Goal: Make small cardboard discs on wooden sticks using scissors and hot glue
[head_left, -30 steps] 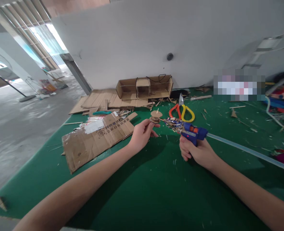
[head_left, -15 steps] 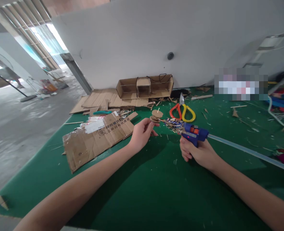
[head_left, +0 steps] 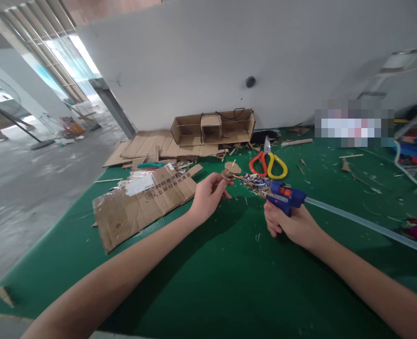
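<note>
Small round cardboard discs [head_left: 233, 168], with a thin stick poking up through the top one, are pinched in my left hand [head_left: 208, 195]. My right hand [head_left: 293, 223] is wrapped round the handle of a blue hot glue gun [head_left: 286, 197], whose small red light is lit. A long clear glue stick [head_left: 367, 226] juts from its back end. The gun's tip points left at the discs; whether it touches them I cannot tell. Bits of debris and shiny scraps [head_left: 256, 183] lie in front of or cling around the nozzle.
Scissors with red and yellow handles [head_left: 278, 167] lie just behind the gun. To the left is a printed cardboard sheet [head_left: 141, 207]. A cardboard box frame [head_left: 234, 132] with black cord stands against the white wall [head_left: 194, 66]. Scraps litter the green table [head_left: 208, 292].
Both hands stay nearly in place. The cardboard discs have turned or tilted slightly in my left hand, while the glue gun keeps its position.
</note>
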The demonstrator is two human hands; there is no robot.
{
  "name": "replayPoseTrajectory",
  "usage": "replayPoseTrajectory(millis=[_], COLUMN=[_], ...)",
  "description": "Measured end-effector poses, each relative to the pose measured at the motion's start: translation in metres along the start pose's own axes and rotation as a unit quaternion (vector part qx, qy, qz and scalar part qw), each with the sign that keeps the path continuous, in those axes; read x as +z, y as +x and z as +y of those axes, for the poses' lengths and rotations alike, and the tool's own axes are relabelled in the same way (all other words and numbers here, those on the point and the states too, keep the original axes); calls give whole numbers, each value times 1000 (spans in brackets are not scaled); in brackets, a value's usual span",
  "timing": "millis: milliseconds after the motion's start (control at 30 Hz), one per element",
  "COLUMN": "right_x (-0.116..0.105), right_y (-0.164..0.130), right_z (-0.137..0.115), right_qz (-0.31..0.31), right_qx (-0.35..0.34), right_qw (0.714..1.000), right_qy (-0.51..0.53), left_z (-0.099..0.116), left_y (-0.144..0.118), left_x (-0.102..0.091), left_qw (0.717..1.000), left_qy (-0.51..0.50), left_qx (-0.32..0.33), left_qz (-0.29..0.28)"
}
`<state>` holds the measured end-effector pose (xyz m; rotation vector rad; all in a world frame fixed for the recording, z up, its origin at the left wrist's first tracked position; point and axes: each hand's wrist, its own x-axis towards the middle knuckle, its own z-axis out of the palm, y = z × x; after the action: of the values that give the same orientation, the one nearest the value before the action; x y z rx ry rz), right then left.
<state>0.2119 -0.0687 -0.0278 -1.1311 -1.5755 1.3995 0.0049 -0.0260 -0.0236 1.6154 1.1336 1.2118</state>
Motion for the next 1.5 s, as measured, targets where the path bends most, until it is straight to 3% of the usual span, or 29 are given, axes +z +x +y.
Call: replayPoseTrajectory(millis=[1500], right_x=[1], right_y=[-2], right_z=[0], right_qz=[-3], right_qx=[28], right_qw=[999], right_qy=[-20], left_z=[-4], left_y=[0], left_x=[0], left_qw=[999], left_qy=[23], left_qx=[6], left_qz=[31])
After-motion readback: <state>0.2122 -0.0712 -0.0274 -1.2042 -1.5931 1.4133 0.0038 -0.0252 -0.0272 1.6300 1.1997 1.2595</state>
